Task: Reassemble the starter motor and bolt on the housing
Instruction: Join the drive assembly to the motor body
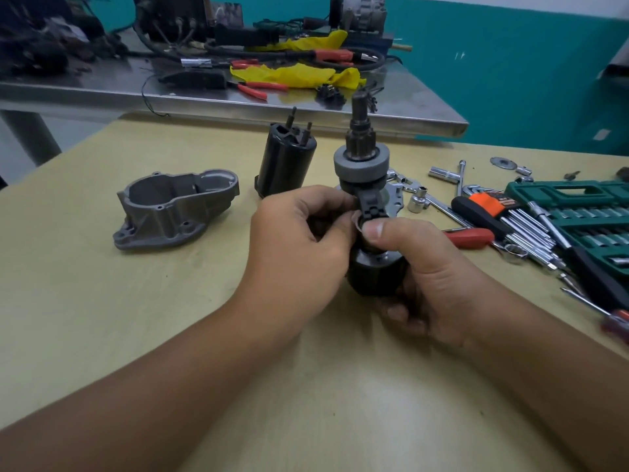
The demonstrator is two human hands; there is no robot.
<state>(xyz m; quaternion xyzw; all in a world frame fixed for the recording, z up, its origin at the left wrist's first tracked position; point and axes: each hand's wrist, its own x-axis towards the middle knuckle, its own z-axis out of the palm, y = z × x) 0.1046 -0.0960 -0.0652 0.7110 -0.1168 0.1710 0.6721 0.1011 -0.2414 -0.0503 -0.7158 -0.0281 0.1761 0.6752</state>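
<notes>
My right hand (432, 277) grips the black motor body (374, 274) of the starter and holds it upright above the table. From it rises the pinion shaft (361, 137), with a grey ring around it. My left hand (299, 240) pinches the black plastic shift fork (371, 206) against the shaft, and my right thumb presses on the fork's lower end. The grey cast housing (177, 209) lies open side up at the left. Behind it a black cylindrical case (284, 161) with two studs stands on end.
A green socket set case (578, 212), hex keys, sockets, a T-handle wrench and a red-handled screwdriver (471, 238) crowd the table's right side. A metal plate lies behind the starter. A steel bench (238, 97) at the back carries pliers, yellow cloth and cables.
</notes>
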